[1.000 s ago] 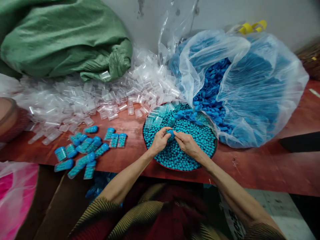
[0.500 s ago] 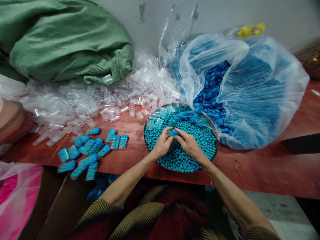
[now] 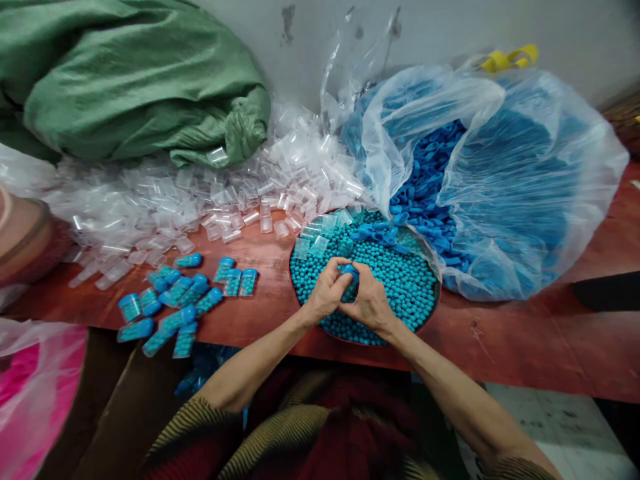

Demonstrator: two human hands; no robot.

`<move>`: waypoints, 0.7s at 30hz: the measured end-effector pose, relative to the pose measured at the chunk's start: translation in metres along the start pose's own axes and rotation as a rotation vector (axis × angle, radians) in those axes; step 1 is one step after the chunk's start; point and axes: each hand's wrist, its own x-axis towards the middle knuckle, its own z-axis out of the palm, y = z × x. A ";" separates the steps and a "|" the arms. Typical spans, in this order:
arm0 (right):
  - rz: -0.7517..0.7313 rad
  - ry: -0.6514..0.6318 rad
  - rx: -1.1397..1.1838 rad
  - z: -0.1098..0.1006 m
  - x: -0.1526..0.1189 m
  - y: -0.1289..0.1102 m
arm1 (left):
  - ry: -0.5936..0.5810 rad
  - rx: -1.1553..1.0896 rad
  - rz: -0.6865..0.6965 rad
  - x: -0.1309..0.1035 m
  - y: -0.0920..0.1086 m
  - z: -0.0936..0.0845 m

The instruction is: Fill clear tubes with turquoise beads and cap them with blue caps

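Observation:
Over a round tub of small blue beads [image 3: 405,287], my left hand [image 3: 327,290] and my right hand [image 3: 369,300] meet around one small container with a blue cap [image 3: 350,271]. Both hands are closed on it, and the fingers hide most of its body. Several clear empty containers [image 3: 320,233] lie on the beads at the tub's back left. Beside them rest some loose blue caps [image 3: 377,233]. To the left, several bead-filled containers with blue caps [image 3: 175,293] lie or stand on the red table.
A heap of clear containers [image 3: 165,207] spreads along the back, under a green sack [image 3: 145,87]. A plastic bag of blue caps [image 3: 520,180] stands behind the tub on the right. A pinkish tub [image 3: 25,240] sits at the left edge of the red table [image 3: 510,340].
My right hand has turned and come in closer to my left, its fingers now wrapped around the container. The blue cap now shows upright between both hands.

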 end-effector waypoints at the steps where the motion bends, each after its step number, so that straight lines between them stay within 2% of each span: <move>1: 0.004 0.002 -0.018 0.001 -0.001 -0.001 | 0.019 0.011 0.009 0.000 0.000 0.000; 4: 0.034 -0.005 -0.078 0.006 -0.005 -0.002 | 0.066 0.072 0.021 -0.002 0.001 0.001; 9: 0.098 -0.043 -0.107 0.011 -0.009 -0.009 | 0.037 0.120 0.026 -0.003 -0.004 0.000; 12: 0.105 -0.160 -0.091 0.005 -0.006 -0.020 | 0.029 0.180 0.050 -0.005 -0.003 -0.011; 14: 0.040 -0.303 -0.081 -0.002 -0.004 -0.025 | 0.045 0.297 0.059 -0.011 0.001 -0.029; 16: -0.018 -0.400 -0.088 -0.008 -0.001 -0.022 | 0.064 0.450 0.043 -0.021 0.006 -0.058; 19: 0.028 -0.356 -0.134 -0.013 0.008 0.001 | 0.173 0.761 0.001 -0.040 0.014 -0.106; 21: 0.069 -0.272 -0.186 -0.013 0.023 0.022 | 0.325 1.054 -0.023 -0.051 0.019 -0.128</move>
